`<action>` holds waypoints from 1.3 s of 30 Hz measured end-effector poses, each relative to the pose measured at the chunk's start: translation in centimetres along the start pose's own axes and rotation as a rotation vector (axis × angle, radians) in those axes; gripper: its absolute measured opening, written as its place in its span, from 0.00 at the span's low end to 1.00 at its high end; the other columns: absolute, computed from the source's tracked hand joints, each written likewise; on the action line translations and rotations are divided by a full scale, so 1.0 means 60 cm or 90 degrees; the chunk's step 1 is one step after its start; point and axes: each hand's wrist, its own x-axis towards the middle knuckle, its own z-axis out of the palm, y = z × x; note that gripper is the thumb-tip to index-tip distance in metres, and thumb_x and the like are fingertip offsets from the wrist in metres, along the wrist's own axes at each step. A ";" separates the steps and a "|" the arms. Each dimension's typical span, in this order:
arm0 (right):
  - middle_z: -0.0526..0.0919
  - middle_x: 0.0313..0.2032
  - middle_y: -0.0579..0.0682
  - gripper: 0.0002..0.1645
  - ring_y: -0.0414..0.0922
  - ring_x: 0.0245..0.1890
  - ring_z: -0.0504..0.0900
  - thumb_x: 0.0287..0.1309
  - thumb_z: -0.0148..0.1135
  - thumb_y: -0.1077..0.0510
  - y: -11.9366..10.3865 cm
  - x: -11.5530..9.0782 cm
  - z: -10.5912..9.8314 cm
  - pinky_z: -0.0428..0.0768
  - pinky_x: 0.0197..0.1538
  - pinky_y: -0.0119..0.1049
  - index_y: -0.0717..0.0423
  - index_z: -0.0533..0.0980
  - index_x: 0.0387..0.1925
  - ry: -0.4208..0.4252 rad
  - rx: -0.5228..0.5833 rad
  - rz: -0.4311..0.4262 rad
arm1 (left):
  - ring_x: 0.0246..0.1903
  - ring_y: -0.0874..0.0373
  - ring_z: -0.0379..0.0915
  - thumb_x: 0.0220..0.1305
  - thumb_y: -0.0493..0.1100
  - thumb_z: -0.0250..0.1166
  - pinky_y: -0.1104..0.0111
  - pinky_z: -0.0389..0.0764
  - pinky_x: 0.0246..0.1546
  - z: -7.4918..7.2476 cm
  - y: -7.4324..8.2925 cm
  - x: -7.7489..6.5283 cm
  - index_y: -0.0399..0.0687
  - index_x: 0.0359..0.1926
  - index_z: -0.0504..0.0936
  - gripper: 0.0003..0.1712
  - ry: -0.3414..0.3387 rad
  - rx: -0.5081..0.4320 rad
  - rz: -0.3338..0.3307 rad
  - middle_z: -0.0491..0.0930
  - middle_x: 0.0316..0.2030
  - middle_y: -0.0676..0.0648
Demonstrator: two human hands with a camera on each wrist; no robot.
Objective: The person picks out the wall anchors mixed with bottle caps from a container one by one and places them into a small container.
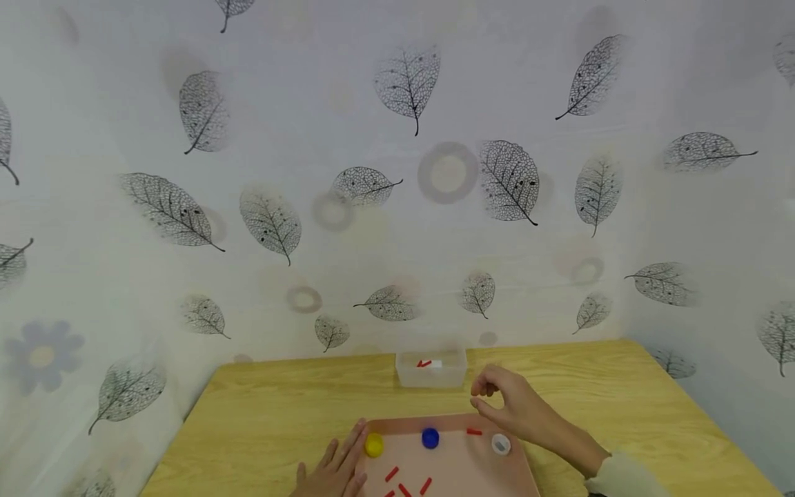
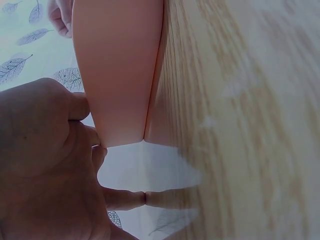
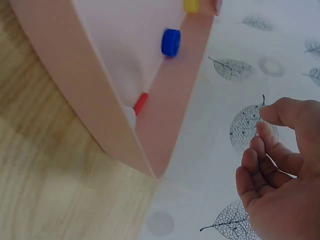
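My left hand [image 1: 332, 471] lies at the left side of a pink tray [image 1: 406, 426], its spread fingers touching the wall. In the left wrist view one fingertip reaches the wooden table beyond the tray's corner. Over the tray's back right corner hovers my right hand [image 1: 512, 407], fingers loosely bent, with nothing between thumb and forefinger in the right wrist view. Below it, inside the tray, sit a white round cap [image 1: 500, 444] and a small red stick [image 1: 474, 432]. A blue cap [image 1: 430, 437] stands by the back wall, and a yellow cap [image 1: 374, 445] in the back left corner.
Behind the tray, a translucent bin [image 1: 431, 377] holds red sticks and a white piece. Several more red sticks [image 1: 392, 474] lie in the tray's front part. The wooden table [image 1: 298, 393] meets a leaf-patterned wall covering [image 1: 348, 241] at the back.
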 end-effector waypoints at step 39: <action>0.67 0.28 0.40 0.03 0.37 0.25 0.64 0.52 0.66 0.64 0.016 -0.064 0.076 0.70 0.27 0.31 0.54 0.79 0.28 -0.050 -0.385 -0.073 | 0.64 0.35 0.57 0.69 0.70 0.31 0.20 0.49 0.37 0.008 -0.011 0.006 0.72 0.74 0.40 0.35 0.008 -0.005 0.010 0.34 0.73 0.67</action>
